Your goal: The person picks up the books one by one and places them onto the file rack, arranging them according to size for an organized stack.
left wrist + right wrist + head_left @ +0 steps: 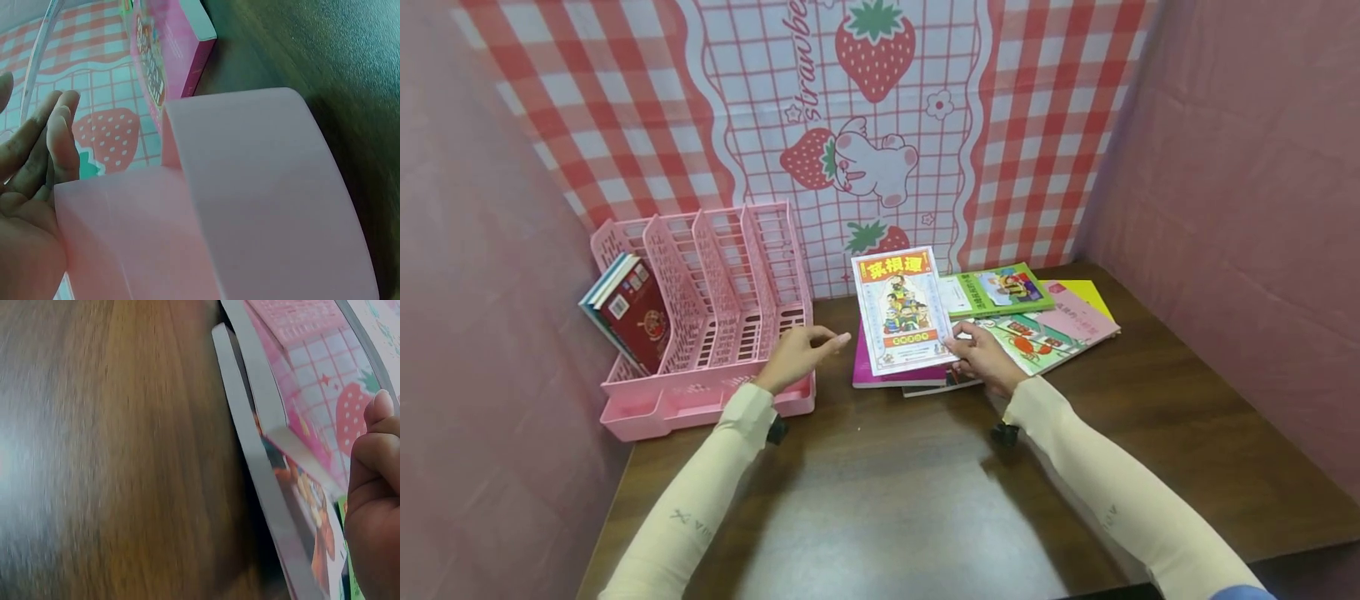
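A white picture-covered book [901, 312] with a red and yellow title is tilted up above the other books. My right hand [987, 358] pinches its lower right corner between thumb and fingers; in the right wrist view, that hand [378, 487] shows at the right edge. To the left of the book is my left hand [797, 357], its fingers extended towards it and nothing in its grasp. The left wrist view has the left hand [34, 181] beside the pink rack's front wall [269, 187], with the book's thin edge [37, 59] past the fingertips.
A pink slotted desk rack [707, 387] stands at the left, a dark red book [646, 321] leaning in its leftmost slot. Under the raised book lie a magenta book [898, 379], a green book [1000, 290], a pink book [1078, 317] and others. Pink cloth hangs on both sides.
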`<state>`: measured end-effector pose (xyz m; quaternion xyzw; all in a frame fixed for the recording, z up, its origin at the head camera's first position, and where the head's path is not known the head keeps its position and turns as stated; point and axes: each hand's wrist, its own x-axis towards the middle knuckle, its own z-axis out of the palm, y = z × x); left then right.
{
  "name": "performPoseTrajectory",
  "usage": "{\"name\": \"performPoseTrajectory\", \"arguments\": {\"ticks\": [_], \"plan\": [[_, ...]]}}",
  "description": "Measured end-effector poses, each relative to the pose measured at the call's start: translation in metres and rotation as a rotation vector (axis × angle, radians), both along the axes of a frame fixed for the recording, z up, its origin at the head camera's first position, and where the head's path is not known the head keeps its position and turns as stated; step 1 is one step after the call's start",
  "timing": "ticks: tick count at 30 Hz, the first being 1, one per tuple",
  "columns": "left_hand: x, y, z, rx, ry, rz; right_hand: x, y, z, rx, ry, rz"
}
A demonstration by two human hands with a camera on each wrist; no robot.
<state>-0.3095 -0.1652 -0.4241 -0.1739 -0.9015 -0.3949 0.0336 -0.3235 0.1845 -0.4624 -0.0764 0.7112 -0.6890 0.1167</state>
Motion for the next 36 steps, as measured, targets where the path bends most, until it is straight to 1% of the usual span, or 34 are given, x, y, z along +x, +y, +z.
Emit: {"name": "performPoseTrajectory", "arguments": {"ticks": [4, 6, 10, 12, 14, 18, 21, 25, 28, 31, 34, 36], "plan": [[0.002, 0.005, 0.000, 0.004, -0.024, -0.031, 0.003, -0.008, 0.002, -0.029, -0.002, 0.040], [0.003, 0.008, -0.001, -0.004, -0.022, -0.051, 0.004, -0.012, 0.002, -0.037, 0.000, 0.058], [0.004, 0.010, -0.002, -0.027, 0.008, -0.060, 0.006, -0.020, 0.003, -0.026, 0.015, 0.067], [0.005, 0.010, -0.002, -0.019, 0.023, -0.056, 0.007, -0.023, 0.003, -0.020, 0.022, 0.061], [0.005, 0.011, -0.001, -0.002, 0.026, -0.059, 0.007, -0.026, 0.003, -0.025, 0.027, 0.053], [0.006, 0.014, 0.001, 0.049, -0.013, -0.072, 0.007, -0.032, 0.001, -0.026, 0.033, 0.047], [0.007, 0.016, 0.003, 0.111, -0.055, -0.064, 0.007, -0.037, 0.002, -0.012, 0.034, 0.042], [0.007, 0.016, 0.003, 0.189, -0.068, -0.045, 0.007, -0.043, 0.003, -0.027, 0.040, 0.050], [0.007, 0.016, 0.001, 0.232, -0.037, -0.053, 0.006, -0.048, 0.003, -0.066, 0.056, 0.066], [0.007, 0.012, -0.001, 0.228, 0.038, -0.044, 0.006, -0.052, 0.004, -0.071, 0.059, 0.072], [0.006, 0.007, -0.004, 0.210, 0.107, -0.020, 0.005, -0.056, 0.004, -0.040, 0.050, 0.080], [0.006, 0.003, -0.004, 0.236, 0.121, -0.009, 0.004, -0.060, 0.004, -0.018, 0.041, 0.106]]}}
